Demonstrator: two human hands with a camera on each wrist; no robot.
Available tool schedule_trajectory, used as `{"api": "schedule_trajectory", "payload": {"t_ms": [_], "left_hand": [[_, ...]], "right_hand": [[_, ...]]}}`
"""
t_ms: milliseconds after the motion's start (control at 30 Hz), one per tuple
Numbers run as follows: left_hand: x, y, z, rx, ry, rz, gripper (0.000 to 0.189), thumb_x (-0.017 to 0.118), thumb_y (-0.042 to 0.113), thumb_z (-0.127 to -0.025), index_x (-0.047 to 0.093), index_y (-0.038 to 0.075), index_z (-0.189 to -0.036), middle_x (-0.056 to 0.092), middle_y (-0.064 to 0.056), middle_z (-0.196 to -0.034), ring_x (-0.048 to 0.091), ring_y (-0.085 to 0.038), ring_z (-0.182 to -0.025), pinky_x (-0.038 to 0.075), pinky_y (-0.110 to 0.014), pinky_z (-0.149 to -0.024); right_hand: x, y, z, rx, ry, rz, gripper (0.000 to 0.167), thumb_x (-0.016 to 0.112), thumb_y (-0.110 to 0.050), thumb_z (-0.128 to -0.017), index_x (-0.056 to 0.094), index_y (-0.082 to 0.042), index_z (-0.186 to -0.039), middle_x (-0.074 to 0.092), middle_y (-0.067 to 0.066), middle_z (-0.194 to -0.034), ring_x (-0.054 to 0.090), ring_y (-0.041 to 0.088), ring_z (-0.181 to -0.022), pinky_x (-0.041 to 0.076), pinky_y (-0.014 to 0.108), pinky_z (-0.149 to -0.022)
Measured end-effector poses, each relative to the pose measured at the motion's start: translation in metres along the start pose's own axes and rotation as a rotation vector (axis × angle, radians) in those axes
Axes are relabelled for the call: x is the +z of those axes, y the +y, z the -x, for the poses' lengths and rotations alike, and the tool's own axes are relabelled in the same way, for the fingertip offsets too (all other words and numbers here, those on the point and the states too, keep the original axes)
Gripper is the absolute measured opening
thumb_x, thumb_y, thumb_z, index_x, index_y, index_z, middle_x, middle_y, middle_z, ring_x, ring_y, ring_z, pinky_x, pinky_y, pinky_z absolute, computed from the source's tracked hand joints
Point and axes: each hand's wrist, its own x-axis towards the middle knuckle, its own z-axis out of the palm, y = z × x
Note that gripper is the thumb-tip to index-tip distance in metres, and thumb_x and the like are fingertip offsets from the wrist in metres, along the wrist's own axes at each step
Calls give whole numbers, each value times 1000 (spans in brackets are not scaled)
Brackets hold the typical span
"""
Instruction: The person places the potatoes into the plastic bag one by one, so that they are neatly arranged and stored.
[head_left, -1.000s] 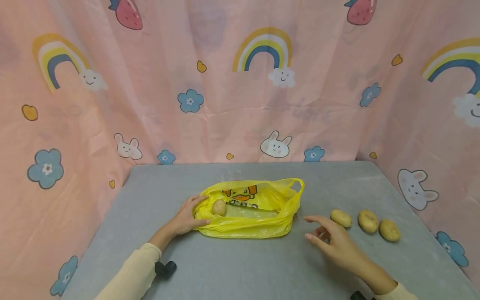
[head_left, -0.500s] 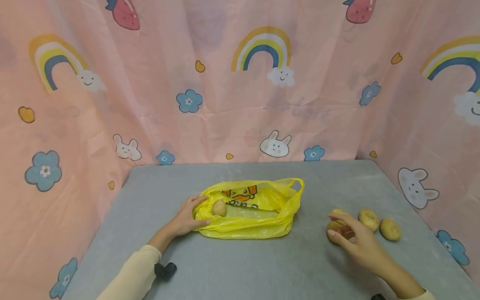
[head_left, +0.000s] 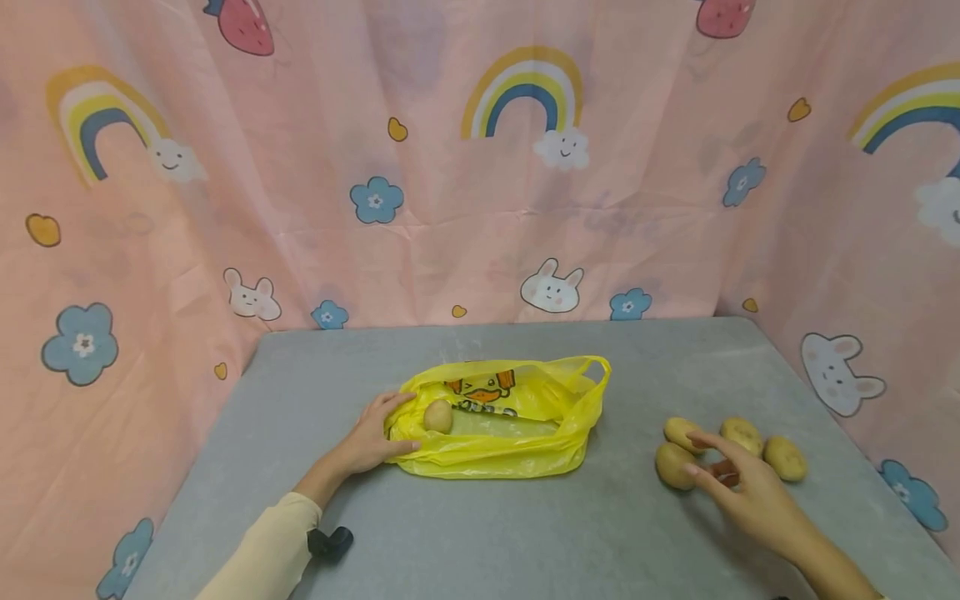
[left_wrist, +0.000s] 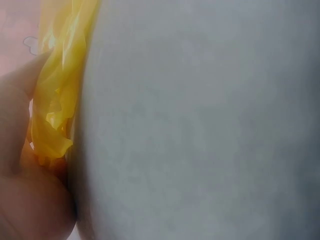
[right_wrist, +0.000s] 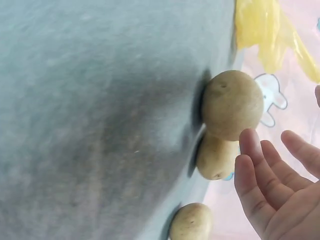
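Note:
A yellow plastic bag with a cartoon duck print lies mid-table, its mouth facing up. One potato shows inside at its left end. My left hand holds that left end, thumb on the near rim and fingers toward the far rim. In the left wrist view, yellow plastic lies against the thumb side. My right hand is beside a potato on the table, fingers loosely bent. The right wrist view shows nothing between the fingers, with the large potato just beyond the fingertips.
Further potatoes rest near the right hand: one at the back left, one behind the fingers and one at the right. The grey table meets a pink printed curtain at the back and sides.
My right hand has moved right, away from the bag to the potatoes. The potato now at its fingertips was hidden a second ago. My left hand has stayed on the bag.

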Motion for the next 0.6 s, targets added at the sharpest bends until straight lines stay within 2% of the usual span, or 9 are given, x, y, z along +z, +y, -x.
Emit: {"api": "schedule_trajectory", "payload": {"t_ms": [233,433,600], "left_hand": [[0,0,0,-10,-2,-1,81,78,38,-86,40,21,-156,30,-15,-161,23,-43,-150,21,-72,-115],[-1,1,0,-14,1,-1,80,78,38,-86,41,21,-155,31,-14,-161,24,-42,-151,21,-71,-116],[-1,1,0,-15,0,1,80,78,38,-86,41,22,-155,31,-14,-161,24,-42,-150,22,-70,-116]], "right_hand": [[3,10,5,20,-66,-4,48,73,-12,-92,57,3,-135,67,28,-119,56,-7,-68,45,22,-55],[6,15,7,59,-158,-22,55,70,-17,-95,50,5,-141,62,32,-124,45,-1,-53,40,23,-49],[7,19,6,82,-179,-24,57,69,-20,-96,48,2,-144,61,31,-125,41,0,-51,39,24,-47]]}}
